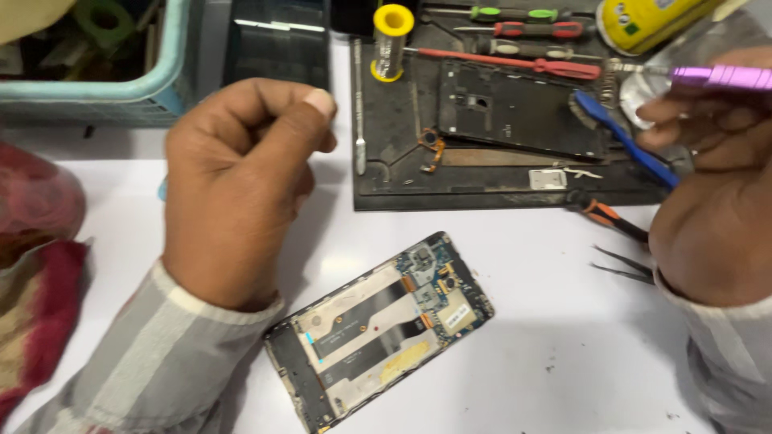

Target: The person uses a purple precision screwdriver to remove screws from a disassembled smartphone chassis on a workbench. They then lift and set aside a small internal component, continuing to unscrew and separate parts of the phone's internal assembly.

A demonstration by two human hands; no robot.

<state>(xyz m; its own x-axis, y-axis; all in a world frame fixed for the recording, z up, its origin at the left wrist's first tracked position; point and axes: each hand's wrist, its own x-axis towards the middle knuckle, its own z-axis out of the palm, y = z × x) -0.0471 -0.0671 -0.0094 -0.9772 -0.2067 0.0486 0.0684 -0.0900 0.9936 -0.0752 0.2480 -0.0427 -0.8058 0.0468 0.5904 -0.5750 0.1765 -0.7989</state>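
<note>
While the left hand [241, 185] hovered curled shut, seemingly empty, over the opened phone with exposed circuit board [378, 329], the right hand [716, 193], gripping a purple metal screwdriver [720, 77], needed steadying, I judged.

Single head-worn view, looking steeply down from close above white table [547, 321]; hands enter from lower corners, work mat [394, 173] ahead.
</note>
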